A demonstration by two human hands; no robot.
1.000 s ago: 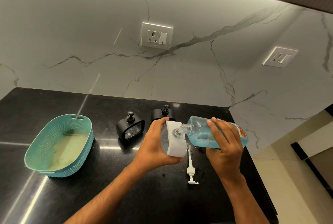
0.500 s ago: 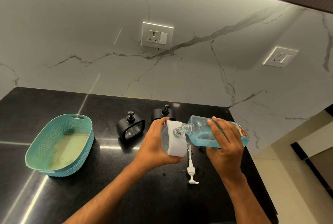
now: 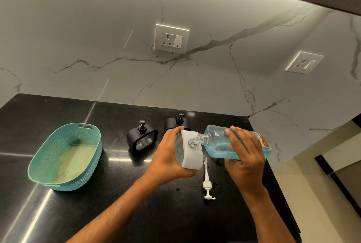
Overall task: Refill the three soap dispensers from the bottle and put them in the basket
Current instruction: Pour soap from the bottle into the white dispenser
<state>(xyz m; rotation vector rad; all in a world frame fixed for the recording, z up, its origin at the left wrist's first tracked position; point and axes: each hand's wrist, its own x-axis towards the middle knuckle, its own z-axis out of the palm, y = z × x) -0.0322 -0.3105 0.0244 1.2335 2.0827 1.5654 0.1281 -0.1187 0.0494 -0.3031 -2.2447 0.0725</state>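
Nothing's really moved in the last second: left hand (image 3: 172, 156) still wraps the white dispenser (image 3: 190, 151) at frame center, right hand (image 3: 244, 156) still grips the tilted bottle (image 3: 220, 143), neck at the opening. Guessing the first refill's ongoing; basket (image 3: 64, 156) at left sits empty.
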